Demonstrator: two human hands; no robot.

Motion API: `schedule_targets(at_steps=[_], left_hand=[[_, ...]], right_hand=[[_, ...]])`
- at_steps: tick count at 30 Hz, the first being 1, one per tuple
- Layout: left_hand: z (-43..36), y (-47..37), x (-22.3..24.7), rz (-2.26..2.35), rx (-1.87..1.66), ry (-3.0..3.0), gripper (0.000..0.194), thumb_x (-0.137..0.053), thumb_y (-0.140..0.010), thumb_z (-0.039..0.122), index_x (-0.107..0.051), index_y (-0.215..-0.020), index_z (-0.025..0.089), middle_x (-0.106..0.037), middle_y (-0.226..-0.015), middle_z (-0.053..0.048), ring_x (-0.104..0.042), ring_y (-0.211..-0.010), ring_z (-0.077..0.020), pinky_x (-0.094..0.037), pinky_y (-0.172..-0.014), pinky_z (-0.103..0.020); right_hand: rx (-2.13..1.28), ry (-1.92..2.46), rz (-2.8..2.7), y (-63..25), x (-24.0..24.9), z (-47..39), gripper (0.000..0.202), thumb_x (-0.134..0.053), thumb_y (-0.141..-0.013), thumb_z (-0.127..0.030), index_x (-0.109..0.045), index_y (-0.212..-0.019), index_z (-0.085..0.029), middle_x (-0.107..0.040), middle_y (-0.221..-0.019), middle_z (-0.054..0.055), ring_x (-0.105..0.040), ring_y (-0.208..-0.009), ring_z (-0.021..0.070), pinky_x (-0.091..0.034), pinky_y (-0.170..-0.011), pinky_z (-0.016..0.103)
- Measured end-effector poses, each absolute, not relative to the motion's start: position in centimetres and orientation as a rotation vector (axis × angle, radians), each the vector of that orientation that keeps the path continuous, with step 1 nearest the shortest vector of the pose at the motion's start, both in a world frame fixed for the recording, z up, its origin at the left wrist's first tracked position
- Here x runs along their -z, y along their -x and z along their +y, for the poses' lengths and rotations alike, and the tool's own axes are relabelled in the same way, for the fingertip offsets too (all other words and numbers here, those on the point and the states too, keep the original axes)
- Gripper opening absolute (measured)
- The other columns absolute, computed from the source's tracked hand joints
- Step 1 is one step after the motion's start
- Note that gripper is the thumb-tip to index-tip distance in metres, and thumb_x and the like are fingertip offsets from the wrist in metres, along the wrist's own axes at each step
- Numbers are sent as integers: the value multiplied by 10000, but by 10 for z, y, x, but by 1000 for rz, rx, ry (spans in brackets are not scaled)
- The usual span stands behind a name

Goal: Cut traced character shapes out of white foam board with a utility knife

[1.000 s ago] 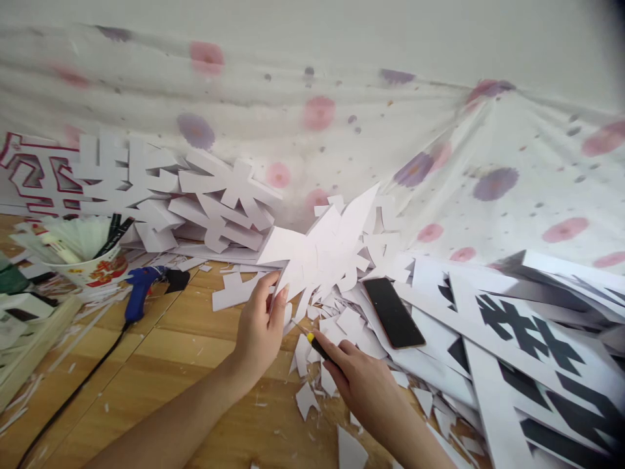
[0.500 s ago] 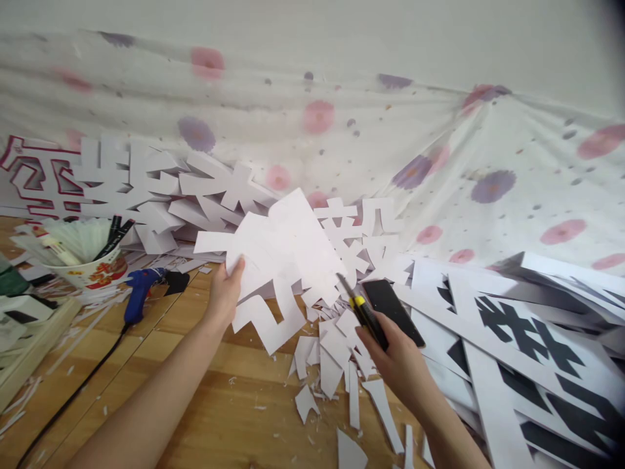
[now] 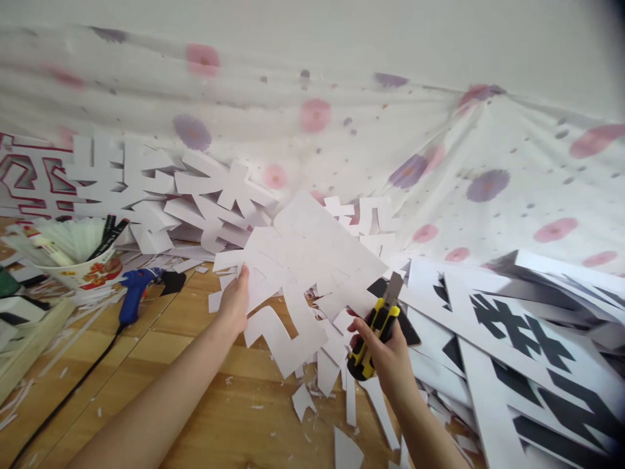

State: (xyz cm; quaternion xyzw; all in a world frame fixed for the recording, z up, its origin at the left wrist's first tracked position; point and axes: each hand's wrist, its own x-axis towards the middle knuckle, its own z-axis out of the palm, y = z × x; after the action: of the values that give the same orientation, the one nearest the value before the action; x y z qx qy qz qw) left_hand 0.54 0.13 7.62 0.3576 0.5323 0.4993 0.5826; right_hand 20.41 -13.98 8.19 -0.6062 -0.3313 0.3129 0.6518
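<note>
Two objects are held above a wooden counter: a broad white cut-out piece in the left hand and a yellow-and-black utility knife in the right hand. The left fingers are clamped on the left edge of the piece, with the thumb on the face toward the viewer and the other fingers mostly hidden behind. The piece is tilted, its upper corner toward the rear and an angular, notched arm pointing down toward the counter. The right fingers are closed around the knife handle; the blade is extended and points up, just beside the right corner of the piece. Whether blade and piece touch cannot be told.

A dark phone lies behind the knife, partly covered. White scraps are strewn beneath and in front of the piece. At right, white sheets with black characters overlap with white strips. At left, a blue glue gun rests near a printed tub that contains translucent sticks and black markers; a black cord runs from the gun toward the lower left. Along the rear, white cut-out characters stand against a flower-patterned covering, and a red-edged cut-out stands at the far left.
</note>
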Motion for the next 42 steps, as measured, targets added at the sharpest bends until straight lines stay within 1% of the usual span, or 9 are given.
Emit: schedule_targets(at_steps=[7, 9, 12, 15, 23, 28, 32, 38, 42], left_hand=[[-6, -15, -65, 1197, -1171, -1147, 504, -452, -772, 583, -597, -999, 157, -642, -1058, -102, -586, -1000, -215, -473, -802, -275], [-2, -7, -67, 1231, -1000, -1399, 506, -469, -745, 603, -629, -902, 149, -686, -906, -101, -634, -861, -225, -494, -718, -288], [3, 13, -81, 1206, -189, -1640, 634, -424, -672, 715, -618, -584, 117, -659, -577, -131, -618, -495, -234, -442, -414, -290], [-2, 34, -104, 1308, 74, -1694, 636, -426, -638, 738, -546, -449, 142, -622, -473, -120, -577, -391, -201, -364, -334, -238], [-18, 59, -133, 1260, -142, -1689, 402, -615, -616, 561, -592, -501, 176, -620, -477, -82, -583, -421, -206, -361, -356, -230], [-13, 15, -124, 1182, -792, -1922, 337, -619, -641, 517, -647, -785, 214, -665, -875, -58, -610, -817, -223, -450, -652, -265], [-5, -45, -118, 976, -878, -2240, 441, -597, -680, 501, -585, -1030, 233, -542, -1183, -73, -463, -1115, -250, -337, -912, -320], [12, -85, -106, 979, -541, -2236, 455, -407, -754, 612, -618, -855, 222, -664, -882, -72, -586, -850, -264, -374, -730, -307], [17, -82, -105, 1073, -559, -2244, 383, -353, -826, 498, -571, -691, 213, -638, -698, -34, -577, -690, -206, -338, -605, -261]], right_hand=[[-683, 1260, -326, -225, -83, -133, 451, -781, -501, -341, -488, -819, -210, -571, -634, -69, -593, -546, 140, -499, -479, 258], [-677, 1232, -300, -235, -84, -133, 444, -784, -499, -318, -501, -824, -212, -565, -640, -74, -590, -543, 130, -512, -502, 262], [-678, 1228, -341, -245, -86, -136, 439, -784, -504, -308, -502, -827, -209, -558, -623, -73, -581, -533, 130, -515, -495, 266], [-735, 1242, -403, -247, -89, -138, 425, -782, -509, -301, -501, -815, -211, -538, -595, -79, -554, -495, 115, -508, -473, 255], [-862, 1306, -499, -255, -89, -136, 409, -769, -534, -309, -494, -818, -205, -567, -619, -48, -566, -503, 145, -499, -466, 286], [-951, 1319, -568, -251, -79, -132, 384, -753, -564, -330, -496, -822, -206, -555, -596, -61, -551, -501, 127, -478, -483, 267], [-1023, 1331, -656, -242, -75, -130, 395, -758, -544, -347, -483, -784, -198, -508, -560, -77, -514, -470, 111, -461, -473, 267], [-954, 1359, -672, -240, -73, -129, 452, -757, -500, -397, -489, -803, -195, -483, -549, -78, -482, -440, 102, -419, -427, 246], [-962, 1370, -653, -239, -75, -129, 446, -760, -492, -393, -494, -793, -200, -470, -547, -81, -467, -436, 93, -418, -410, 238]])
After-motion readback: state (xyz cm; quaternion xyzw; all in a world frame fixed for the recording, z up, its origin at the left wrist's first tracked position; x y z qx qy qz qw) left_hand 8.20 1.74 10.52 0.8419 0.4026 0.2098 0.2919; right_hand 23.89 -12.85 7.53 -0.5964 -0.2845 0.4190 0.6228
